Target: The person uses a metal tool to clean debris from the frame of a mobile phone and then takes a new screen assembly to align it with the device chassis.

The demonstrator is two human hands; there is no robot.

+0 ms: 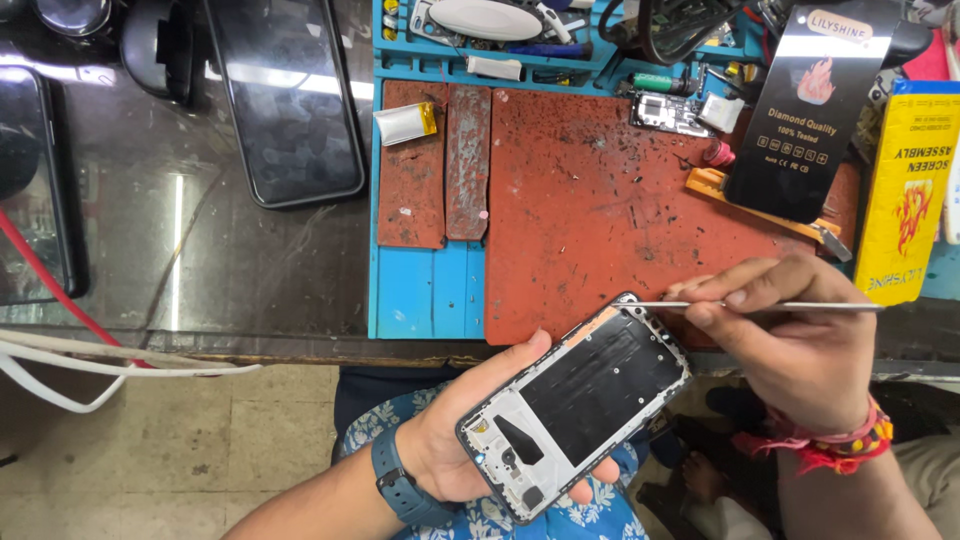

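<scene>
My left hand cradles an opened phone frame, back side up, showing a black panel and white inner parts. It hangs over my lap, just off the bench edge. My right hand pinches a thin metal pry tool. The tool's tip touches the frame's upper corner near an orange strip. A dark smartwatch sits on my left wrist, and red thread bands circle my right wrist.
A worn red work mat on a blue tray lies ahead, with a small silver battery and a circuit board. A black box and yellow box stand right. Black phones lie left.
</scene>
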